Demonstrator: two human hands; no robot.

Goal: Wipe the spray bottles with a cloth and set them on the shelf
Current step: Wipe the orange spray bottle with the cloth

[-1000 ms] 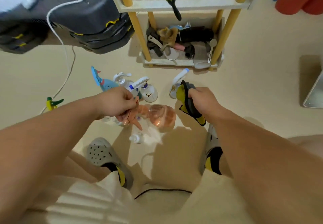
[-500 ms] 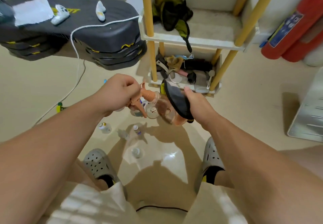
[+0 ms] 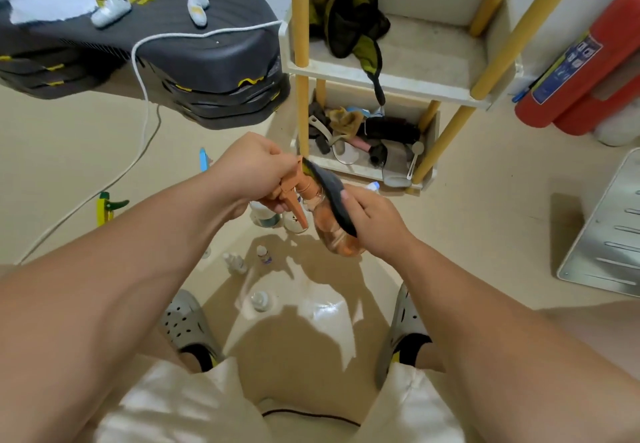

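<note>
An orange spray bottle point(image 3: 334, 235) hangs in mid-air in front of me, tilted with its base toward me. My left hand point(image 3: 254, 172) grips its orange trigger head point(image 3: 294, 195). My right hand point(image 3: 372, 221) presses a dark grey and yellow cloth point(image 3: 332, 197) against the bottle's side. Beyond it stands a white shelf with yellow posts point(image 3: 391, 82); a dark cloth lies on its upper board. Other spray bottles point(image 3: 266, 214) stand on the floor under my hands, partly hidden.
Small bottles point(image 3: 237, 262) stand on the beige floor between my grey clogs point(image 3: 187, 325). A dark grey stacked platform point(image 3: 194, 48) with a white cable lies at left. Red cylinders point(image 3: 581, 62) lean at right, above a metal panel point(image 3: 609, 231). The shelf's bottom tray holds clutter.
The bottle has been lifted from near the floor to mid-air. My right hand brought the cloth onto its side, and the view tilted up toward the shelf.
</note>
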